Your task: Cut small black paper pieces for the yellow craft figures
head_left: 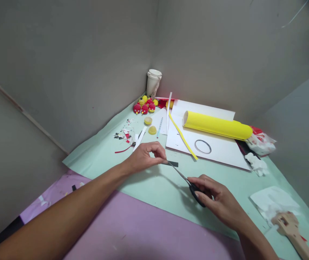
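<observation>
My left hand [149, 156] pinches a short black strip [175, 164], probably paper, between thumb and fingertips above the pale green sheet. The far end of the strip sticks out to the right. In my right hand [220, 198] are scissors [196, 195] with black handles, fingers wrapped round the loops. Their metal blades point up and left, meeting the strip close to my left fingertips. Whether the blades are parted I cannot tell. Small cut scraps [126, 135] in red, black and white lie beyond my left hand, beside two yellowish domes [152, 130].
A white board [211, 155] carries a yellow roll [216, 125], a thin ring [203, 146] and a yellow strip [182, 135]. Red and yellow bird-like figures [144, 109] sit by a white cup [153, 83] in the corner. A beige glue gun [291, 229] rests at right.
</observation>
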